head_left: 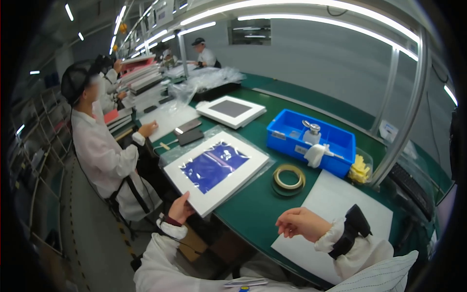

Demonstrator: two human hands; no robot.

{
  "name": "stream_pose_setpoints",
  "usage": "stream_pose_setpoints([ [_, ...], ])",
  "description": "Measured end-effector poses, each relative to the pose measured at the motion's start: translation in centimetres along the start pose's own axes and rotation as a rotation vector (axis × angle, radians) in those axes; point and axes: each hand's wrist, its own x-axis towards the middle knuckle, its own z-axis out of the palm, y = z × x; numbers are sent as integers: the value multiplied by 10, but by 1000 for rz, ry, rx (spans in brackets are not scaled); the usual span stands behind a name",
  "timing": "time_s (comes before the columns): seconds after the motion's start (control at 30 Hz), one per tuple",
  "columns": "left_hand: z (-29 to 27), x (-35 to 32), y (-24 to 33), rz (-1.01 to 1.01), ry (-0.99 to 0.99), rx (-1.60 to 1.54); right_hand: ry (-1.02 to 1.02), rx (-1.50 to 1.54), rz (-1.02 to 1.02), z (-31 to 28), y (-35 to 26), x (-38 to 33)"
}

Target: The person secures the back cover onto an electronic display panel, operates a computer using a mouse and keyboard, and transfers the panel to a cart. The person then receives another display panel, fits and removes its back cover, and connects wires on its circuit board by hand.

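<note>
A white frame [230,188] with a blue, shiny film-covered middle lies tilted across the green bench, partly over clear plastic wrap. My left hand [180,209] grips its near left corner, the thumb along the edge and the other fingers mostly hidden. Over a white sheet [357,204] to the right hovers my right hand [302,224], its fingers loosely curled together with nothing visible in them. Two rolls of tape [288,180] lie stacked between the frame and the sheet.
A blue divided bin [311,137] holds a pump bottle [312,134] and a white cloth [317,155]. Yellow finger cots [360,169] sit beside it. Farther off lie another white frame [232,110] and dark phones [189,136]. A co-worker [99,141] sits at left; a keyboard [411,190] stands right.
</note>
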Motion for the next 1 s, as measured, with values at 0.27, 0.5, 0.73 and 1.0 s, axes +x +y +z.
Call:
stream_pose_setpoints([
  [0.27, 12, 12, 5, 29, -13, -249, -106, -44, 101, 32, 11, 31],
  [0.5, 21, 14, 28, -3, -134, -403, -223, 68, 170, 79, 41, 59],
  [0.73, 31, 9, 43, 12, -224, -409, -275, 105, 128, 127, 53, 102],
  [1.0, 33, -21, 78, 154, -292, -434, -221, -108, -101, 145, 71, 167],
])
